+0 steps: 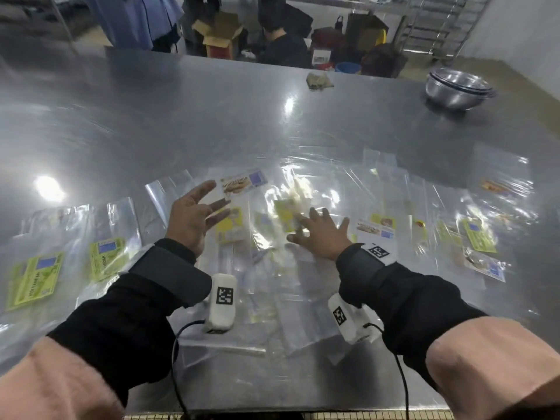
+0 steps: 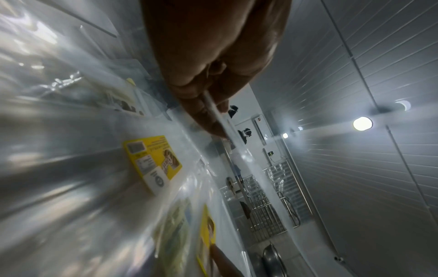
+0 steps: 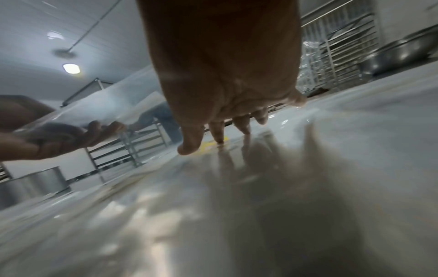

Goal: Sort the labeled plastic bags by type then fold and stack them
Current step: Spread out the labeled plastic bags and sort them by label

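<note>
The left hand (image 1: 194,215) hangs just above the worktop (image 1: 212,98) with fingers spread, yet the left wrist view shows its fingers (image 2: 206,112) pinching the thin edge of a clear bag (image 2: 227,131), so its grip is on that bag. The right hand (image 1: 321,234) lies flat, fingers straight and splayed, pressing on the clear plastic bags (image 1: 272,268) piled at the near middle; its grip holds nothing. More labeled bags spread in a band across the near half of the steel worktop: green-labeled ones (image 1: 36,280) at near left, a yellow-labeled one (image 1: 231,224) between the hands, and a mix of green, white and orange labels (image 1: 480,234) to the right. The surface is shiny and reflects ceiling lights. At the far right sits a stack of metal bowls (image 1: 459,87), whose contents are hidden, and a crumpled brownish cloth (image 1: 318,80) lies at the far edge. Beyond, a person in dark clothing (image 1: 281,40) sits among cardboard boxes (image 1: 219,33), with a wire rack (image 1: 442,22) at far right. Only the right wrist view shows a metal pot (image 3: 35,184) at left.
</note>
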A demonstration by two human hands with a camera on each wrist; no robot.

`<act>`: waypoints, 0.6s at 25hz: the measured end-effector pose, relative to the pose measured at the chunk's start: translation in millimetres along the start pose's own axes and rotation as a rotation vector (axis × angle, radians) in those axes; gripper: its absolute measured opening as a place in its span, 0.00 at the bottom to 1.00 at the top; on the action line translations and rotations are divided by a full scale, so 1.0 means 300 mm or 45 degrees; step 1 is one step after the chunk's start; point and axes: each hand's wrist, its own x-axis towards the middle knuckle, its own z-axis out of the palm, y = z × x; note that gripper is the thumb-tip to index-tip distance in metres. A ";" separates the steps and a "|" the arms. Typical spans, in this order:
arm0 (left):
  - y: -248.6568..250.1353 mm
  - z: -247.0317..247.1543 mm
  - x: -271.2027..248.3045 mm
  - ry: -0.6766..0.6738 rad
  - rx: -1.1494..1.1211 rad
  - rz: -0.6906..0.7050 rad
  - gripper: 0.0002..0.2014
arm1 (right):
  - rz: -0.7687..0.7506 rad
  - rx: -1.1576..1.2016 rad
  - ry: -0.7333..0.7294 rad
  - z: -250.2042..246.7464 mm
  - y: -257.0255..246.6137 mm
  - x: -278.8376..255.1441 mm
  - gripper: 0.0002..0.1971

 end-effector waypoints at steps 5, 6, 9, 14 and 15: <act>0.011 0.038 0.000 -0.087 -0.095 0.080 0.32 | -0.046 0.253 0.079 0.004 0.006 0.015 0.33; 0.013 0.049 0.001 -0.147 -0.091 0.112 0.33 | -0.026 0.299 0.160 -0.002 0.025 0.023 0.27; -0.031 0.075 0.001 -0.325 0.107 0.093 0.34 | 0.331 0.321 0.356 -0.032 0.090 0.018 0.33; -0.151 0.063 -0.014 -0.243 0.503 -0.297 0.31 | 0.532 0.549 0.282 -0.036 0.125 0.017 0.44; -0.149 0.061 -0.010 -0.238 0.488 -0.312 0.28 | 0.514 0.608 0.247 -0.034 0.124 0.024 0.41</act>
